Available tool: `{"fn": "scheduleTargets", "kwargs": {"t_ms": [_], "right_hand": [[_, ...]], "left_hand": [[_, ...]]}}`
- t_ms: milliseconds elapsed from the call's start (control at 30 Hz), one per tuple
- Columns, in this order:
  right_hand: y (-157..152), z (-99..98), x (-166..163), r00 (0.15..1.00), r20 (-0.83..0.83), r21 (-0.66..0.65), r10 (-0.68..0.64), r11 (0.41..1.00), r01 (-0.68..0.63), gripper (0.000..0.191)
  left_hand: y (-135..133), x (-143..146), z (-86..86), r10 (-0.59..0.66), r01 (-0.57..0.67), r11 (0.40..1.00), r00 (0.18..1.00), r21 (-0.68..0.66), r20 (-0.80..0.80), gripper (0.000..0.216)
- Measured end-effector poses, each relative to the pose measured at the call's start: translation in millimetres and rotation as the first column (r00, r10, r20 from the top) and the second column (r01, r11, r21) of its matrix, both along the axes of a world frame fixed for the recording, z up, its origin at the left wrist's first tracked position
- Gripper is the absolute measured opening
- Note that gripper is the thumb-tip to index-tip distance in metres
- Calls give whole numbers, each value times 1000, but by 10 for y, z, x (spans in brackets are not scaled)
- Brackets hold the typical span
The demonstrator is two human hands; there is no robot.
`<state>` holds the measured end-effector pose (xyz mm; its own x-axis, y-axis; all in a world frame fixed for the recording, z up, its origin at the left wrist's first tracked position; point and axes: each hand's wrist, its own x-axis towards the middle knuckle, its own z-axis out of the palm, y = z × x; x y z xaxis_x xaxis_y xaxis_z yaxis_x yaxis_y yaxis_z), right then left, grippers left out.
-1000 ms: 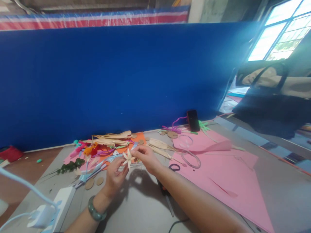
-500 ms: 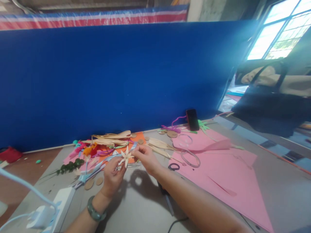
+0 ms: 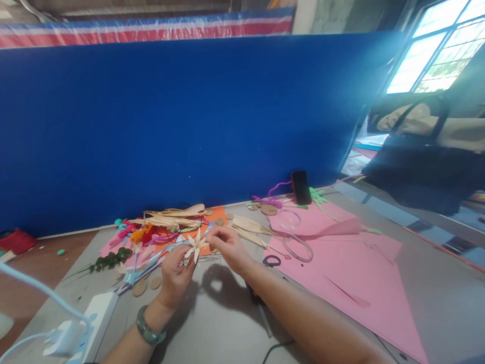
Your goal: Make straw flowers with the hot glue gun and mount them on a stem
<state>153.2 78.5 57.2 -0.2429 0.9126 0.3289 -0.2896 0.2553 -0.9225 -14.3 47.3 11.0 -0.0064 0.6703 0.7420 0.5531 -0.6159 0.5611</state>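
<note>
A small cream flower [image 3: 195,245] made of pointed straw petals is held above the grey table [image 3: 212,323]. My left hand [image 3: 176,275], with a green bangle on the wrist, pinches it from below. My right hand [image 3: 227,247] pinches one of its petals from the right. Both hands hover just in front of a heap of straw strips [image 3: 172,217] and coloured craft scraps [image 3: 140,235].
Pink paper sheets [image 3: 341,273] cover the table's right side, with a clear tape ring [image 3: 297,247] and a black phone [image 3: 301,187] leaning on the blue partition [image 3: 182,121]. A white power strip [image 3: 89,323] with cables lies at the left. A green sprig [image 3: 109,260] and cardboard discs [image 3: 146,285] lie nearby.
The flower and both hands have shifted slightly left and up; the grip is unchanged.
</note>
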Motion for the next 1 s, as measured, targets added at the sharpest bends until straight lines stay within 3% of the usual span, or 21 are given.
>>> {"fn": "scheduleTargets", "kwargs": {"t_ms": [167, 267, 767, 1000], "right_hand": [[22, -23, -2, 997, 70, -37, -32, 999, 35, 30], [-1, -6, -9, 998, 67, -65, 13, 998, -9, 28], [-83, -6, -66, 995, 94, -76, 38, 997, -30, 24], [-94, 18, -63, 994, 91, -86, 65, 995, -57, 29]], "left_hand": [[2, -8, -21, 25, -18, 997, 996, 81, -81, 10], [3, -15, -27, 31, -24, 995, 997, 94, -73, 9], [4, -66, 63, 68, -67, 998, 996, 15, -52, 11], [13, -53, 29, -19, 19, 1000, 1000, 3, -9, 9]]}}
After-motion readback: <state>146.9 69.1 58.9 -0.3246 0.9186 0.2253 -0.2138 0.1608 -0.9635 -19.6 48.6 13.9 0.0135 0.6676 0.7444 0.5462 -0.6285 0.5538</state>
